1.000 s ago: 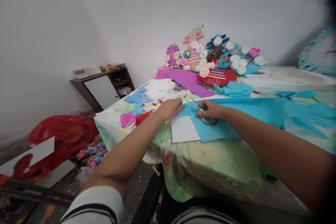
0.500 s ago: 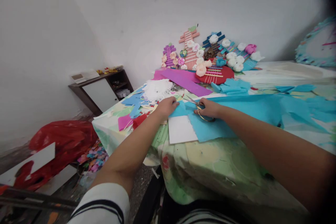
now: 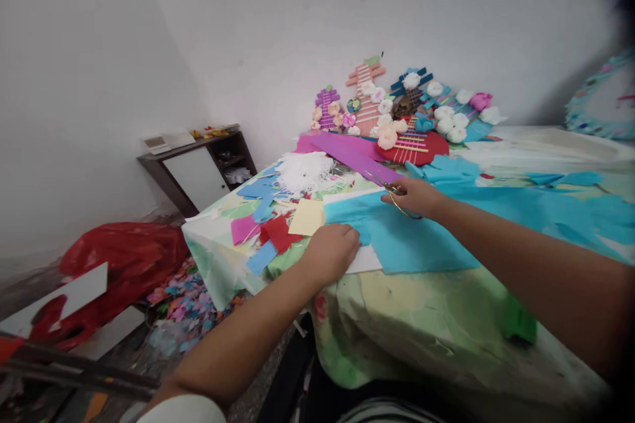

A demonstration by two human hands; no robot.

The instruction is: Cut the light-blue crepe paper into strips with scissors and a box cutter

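My right hand (image 3: 415, 198) is closed around the gold-coloured handles of a pair of scissors (image 3: 405, 210), whose blades point left above the purple paper. Beneath it spreads a large blue crepe paper sheet (image 3: 431, 241), with a cut, uneven left edge. My left hand (image 3: 337, 248) has its fingers curled together at the left end of this paper, over a white board (image 3: 368, 260); the fingertips are partly hidden. The board shows from under the paper at the front and along the back.
Cream paper (image 3: 306, 217), red scraps (image 3: 278, 233) and white shredded paper (image 3: 303, 170) lie on the left. Purple paper (image 3: 357, 152) and flower-decorated guitar-shaped crafts (image 3: 367, 96) stand behind. A cabinet (image 3: 198, 175) is beyond the table; a red plastic bag (image 3: 124, 251) lies lower left.
My left hand has moved toward me and right, from the paper's back edge to its front left. My right hand has lifted the scissors slightly away to the right. The cream paper is now uncovered.
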